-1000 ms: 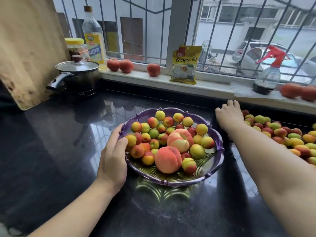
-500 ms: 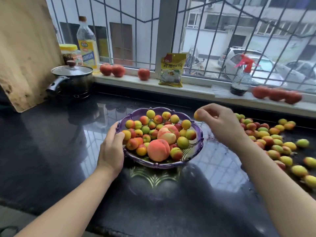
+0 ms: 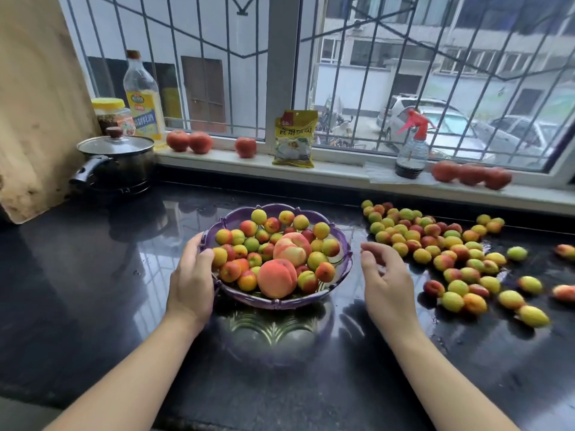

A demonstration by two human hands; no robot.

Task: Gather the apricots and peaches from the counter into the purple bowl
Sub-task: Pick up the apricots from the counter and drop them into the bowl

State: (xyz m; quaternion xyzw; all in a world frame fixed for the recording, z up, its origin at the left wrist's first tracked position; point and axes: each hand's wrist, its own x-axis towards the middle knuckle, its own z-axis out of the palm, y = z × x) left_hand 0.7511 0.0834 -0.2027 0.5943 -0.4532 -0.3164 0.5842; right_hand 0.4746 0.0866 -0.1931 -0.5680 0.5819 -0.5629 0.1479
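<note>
The purple bowl (image 3: 280, 302) stands mid-counter, heaped with small yellow-red apricots and two larger peaches (image 3: 277, 278). My left hand (image 3: 191, 281) grips the bowl's left rim, thumb over the edge beside an apricot. Just right of the bowl hovers my right hand (image 3: 385, 281), fingers loosely curled and holding nothing. Several loose apricots (image 3: 435, 244) lie spread over the black counter to the right. Two pinker fruits (image 3: 564, 292) sit at the far right edge.
A lidded pot (image 3: 119, 160) and a wooden cutting board (image 3: 34, 104) stand at the back left. On the windowsill are an oil bottle (image 3: 143, 98), a jar (image 3: 110, 115), a yellow packet (image 3: 295, 138), a spray bottle (image 3: 412, 147) and red fruits (image 3: 189, 141).
My right hand reached the pile, carried one apricot over the bowl, and now hangs empty beside the right rim. The left hand stayed on the bowl.
</note>
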